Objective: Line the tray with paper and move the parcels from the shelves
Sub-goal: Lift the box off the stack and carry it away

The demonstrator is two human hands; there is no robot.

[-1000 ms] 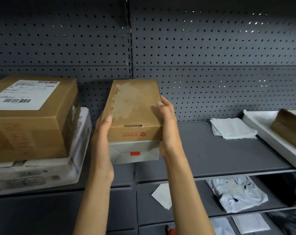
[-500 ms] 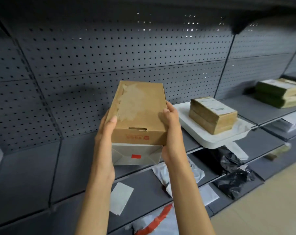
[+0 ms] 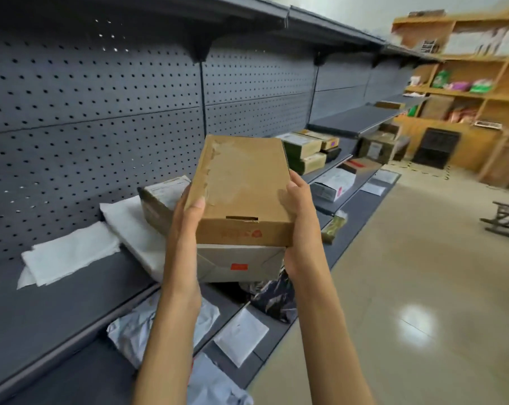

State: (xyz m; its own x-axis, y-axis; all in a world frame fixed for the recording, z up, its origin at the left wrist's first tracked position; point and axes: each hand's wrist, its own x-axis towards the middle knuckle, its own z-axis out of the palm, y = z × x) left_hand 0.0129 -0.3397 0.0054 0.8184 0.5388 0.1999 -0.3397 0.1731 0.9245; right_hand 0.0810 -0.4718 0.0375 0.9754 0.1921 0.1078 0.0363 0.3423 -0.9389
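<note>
- Dark grey shelves (image 3: pixel 57 311) with a perforated back panel (image 3: pixel 101 112) run along the left; a glossy beige floor (image 3: pixel 422 287) spreads to the right.
- Nearest, on the low shelves under the arms, lie grey mailer bags (image 3: pixel 130 331) and a flat white envelope (image 3: pixel 241 336).
- The left hand (image 3: pixel 186 229) grips the left side of a brown box (image 3: pixel 241 188), thumb on the lid edge, fingers curled under and out of sight.
- The right hand (image 3: pixel 298 217) grips the box's right side, thumb on the lid, fingers wrapped round the far side.
- The brown box sits on top of a white box (image 3: pixel 238 266) with a red sticker; both are held up in the air in front of the shelf, the hands reaching down both sides of the stack.
- Just behind the stack, on the middle shelf, sits a white tray (image 3: pixel 130 226) lined with paper; a brown parcel (image 3: pixel 159 200) with a label lies in it, partly hidden by the held boxes.
- Left of the tray lies a folded white paper (image 3: pixel 69 252), touching the tray's edge.
- Below the right wrist, a dark crumpled bag (image 3: pixel 273 296) lies on a lower shelf.
- Further along the shelves are stacked green and brown parcels (image 3: pixel 305 150) and a white mailer (image 3: pixel 332 185).
- At the far end stands a wooden rack (image 3: pixel 466 83) with coloured packets; the details are blurred.
- A low dark stool (image 3: pixel 504 217) stands on the floor at right.
</note>
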